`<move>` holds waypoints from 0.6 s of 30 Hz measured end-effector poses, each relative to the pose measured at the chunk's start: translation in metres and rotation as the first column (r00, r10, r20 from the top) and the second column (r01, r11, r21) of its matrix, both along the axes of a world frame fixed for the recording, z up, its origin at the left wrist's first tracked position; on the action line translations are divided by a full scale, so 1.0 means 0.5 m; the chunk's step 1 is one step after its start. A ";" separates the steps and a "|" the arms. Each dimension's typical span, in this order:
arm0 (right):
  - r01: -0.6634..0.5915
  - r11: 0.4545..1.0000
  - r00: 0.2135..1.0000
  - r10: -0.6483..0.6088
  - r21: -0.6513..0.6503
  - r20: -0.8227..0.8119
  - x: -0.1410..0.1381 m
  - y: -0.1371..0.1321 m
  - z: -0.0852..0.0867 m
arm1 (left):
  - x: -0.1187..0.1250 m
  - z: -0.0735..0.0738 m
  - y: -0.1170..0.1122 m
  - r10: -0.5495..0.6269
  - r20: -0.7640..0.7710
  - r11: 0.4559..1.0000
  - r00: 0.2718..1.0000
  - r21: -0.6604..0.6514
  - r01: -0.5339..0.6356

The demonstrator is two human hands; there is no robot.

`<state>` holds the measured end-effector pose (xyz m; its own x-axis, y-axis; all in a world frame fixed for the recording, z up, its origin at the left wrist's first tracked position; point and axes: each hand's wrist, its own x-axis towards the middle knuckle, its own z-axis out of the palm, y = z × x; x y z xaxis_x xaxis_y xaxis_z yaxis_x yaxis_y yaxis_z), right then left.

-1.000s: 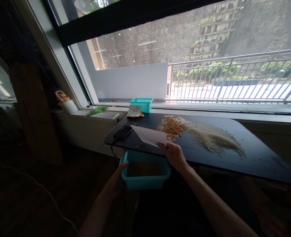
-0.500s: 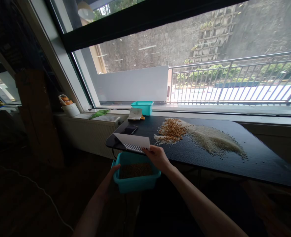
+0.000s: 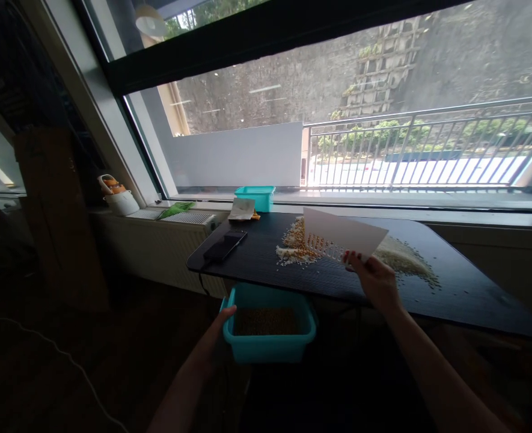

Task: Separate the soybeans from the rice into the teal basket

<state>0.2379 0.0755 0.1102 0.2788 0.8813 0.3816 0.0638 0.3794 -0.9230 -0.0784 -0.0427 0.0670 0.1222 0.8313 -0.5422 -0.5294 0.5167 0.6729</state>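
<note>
My left hand (image 3: 223,322) grips the left rim of a turquoise plastic basin (image 3: 270,349), held below the table's front edge. Small brown beans or grains (image 3: 266,322) cover its bottom. With my right hand (image 3: 376,279) I pinch the lower edge of a white card (image 3: 344,231) that has a row of slots cut along one side. The card is tilted above the table, in front of a pile of tan soybeans (image 3: 295,240) mixed with white rice. To its right spreads a heap of rice (image 3: 405,258), partly hidden by the card and my hand.
On the black table (image 3: 247,270) lies a dark phone (image 3: 227,246) at the left. Behind it are a paper packet (image 3: 242,209) and a second turquoise container (image 3: 266,201) by the window. A radiator (image 3: 157,240) adjoins the table's left end; a white cable (image 3: 74,361) crosses the floor.
My right hand has carried the slotted card from above the basin rightward to the soybean and rice pile. The basin, still in my left hand, sits slightly further right and lower in view.
</note>
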 end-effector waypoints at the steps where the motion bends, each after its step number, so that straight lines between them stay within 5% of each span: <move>1: 0.001 1.000 1.000 -0.001 -0.002 0.007 0.010 0.005 -0.006 | 0.018 -0.003 0.005 -0.045 0.021 0.999 0.999 -0.007 0.045; 8: 0.047 0.999 0.989 -0.042 -0.028 0.142 0.020 0.003 -0.022 | 0.099 -0.018 0.035 -0.187 0.081 0.982 0.979 -0.011 0.189; 18: 0.095 0.993 0.976 -0.080 -0.068 0.204 0.025 0.001 -0.021 | 0.080 -0.045 0.036 -0.233 0.021 0.972 0.972 0.031 0.233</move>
